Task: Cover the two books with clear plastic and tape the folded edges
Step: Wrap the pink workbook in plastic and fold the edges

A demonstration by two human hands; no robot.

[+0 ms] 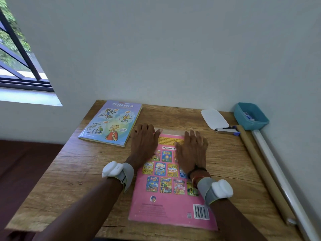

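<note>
Nearest, a pink paperback book [171, 204] lies back cover up on the wooden bench [69, 171], a barcode at its near right corner. A clear plastic sheet [171, 131] shows past its far edge. The left hand [143, 145] and right hand [192, 150] lie palm down on the book's far end, fingers straight and slightly spread. Farther left lies a lilac cartoon-covered book [111, 122]. At the far right sit a white flat case [214, 119], a stapler [225, 130] and a teal plastic tub [251, 115].
</note>
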